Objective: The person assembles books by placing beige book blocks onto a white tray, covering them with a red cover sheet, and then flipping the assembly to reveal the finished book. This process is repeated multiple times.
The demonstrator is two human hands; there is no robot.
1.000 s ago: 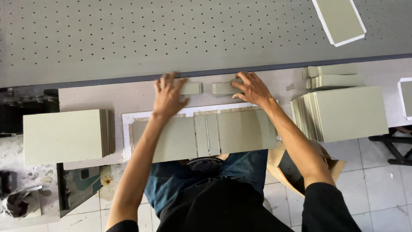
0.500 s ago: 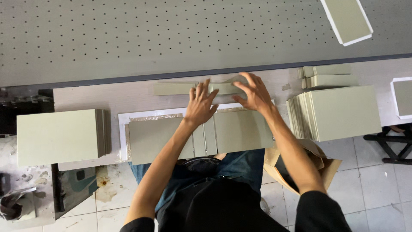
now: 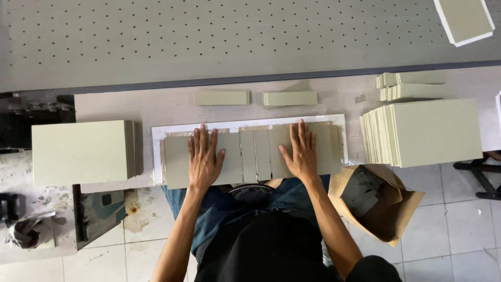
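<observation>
From the head view, both of your hands have come back from the far edge of the bench. A second ago they were up by the two narrow strips; half a second ago the left hand was already sliding toward the right one near those strips. Now both lie flat on the row of grey-green boards in front of you, so the strips are set down and the work has moved to the laid-out boards.

Your left hand (image 3: 203,159) rests palm down on the wide left board (image 3: 180,167), fingers spread and straight, gripping nothing. Your right hand (image 3: 300,154) does the same on the wide right board (image 3: 323,149), fingers extended, thumb angled toward the middle. Between your hands sit two narrow spine pieces (image 3: 255,155), clear of your fingers on both sides.

All these boards lie on a white sheet (image 3: 156,136), whose border shows along the top and left. Whether the boards are pressed into the sheet or only resting there I cannot tell from this height.

The left strip (image 3: 222,97) and right strip stack (image 3: 289,98) lie well beyond your fingertips. A stack of boards (image 3: 78,151) stands to your left, a fanned stack (image 3: 433,130) to your right.
</observation>
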